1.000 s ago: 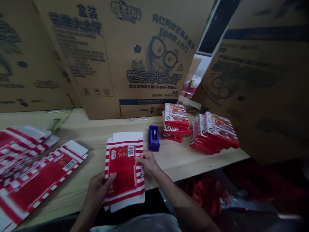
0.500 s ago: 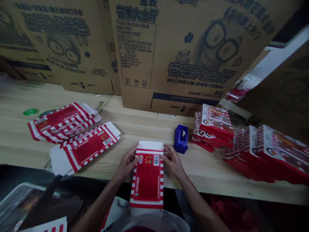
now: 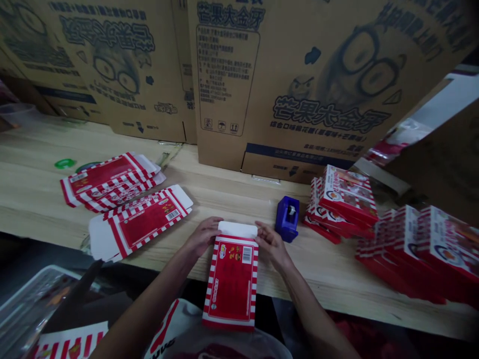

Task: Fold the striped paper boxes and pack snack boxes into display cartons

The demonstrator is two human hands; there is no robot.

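A red and white striped carton (image 3: 234, 279) lies in front of me at the table's front edge, its barcoded side up and its near end jutting past the edge. At its far end, a white flap (image 3: 237, 229) shows. My left hand (image 3: 204, 236) is closed on the far left corner, fingertips at the flap. On the opposite corner, my right hand (image 3: 272, 243) pinches the flap's side between thumb and fingers. Just beyond that hand stands a blue tape dispenser (image 3: 287, 219).
To the left lie flattened striped cartons (image 3: 145, 222) and another stack (image 3: 112, 179), near a green ring (image 3: 65, 163). Finished-looking boxes (image 3: 346, 197) are piled on the right, with more boxes (image 3: 407, 254) beside them. Large brown cardboard cases (image 3: 224, 144) line the back.
The far flap has tipped up and folded inward under my fingers. The carton's near end, showing a white flap before, now looks closed. My view has shifted slightly left.
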